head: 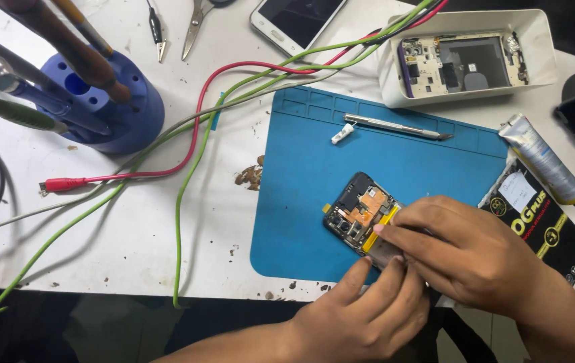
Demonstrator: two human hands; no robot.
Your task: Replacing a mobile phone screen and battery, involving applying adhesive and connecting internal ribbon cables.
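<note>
both hands are down on an opened phone (361,218) that lies on the blue mat (301,181), near the mat's front edge. the phone's back is off, so you can see its orange and black insides and little camera eyes. the left hand (361,316) comes up from below, fingers laid flat and close together against the phone's lower edge. the right hand (462,245) comes from the side and covers the far half of the phone, fingers bent, with one fingertip pressing by a yellow strip. i cannot tell if either hand really grips it or just pushes on it.

a thin metal knife tool (398,126) lies at the top of the mat. a white tray (536,40) behind it holds another phone body. a blue tool stand (113,101) sits well off to the left, with red and green wires (187,154) running across the white table (99,228).
</note>
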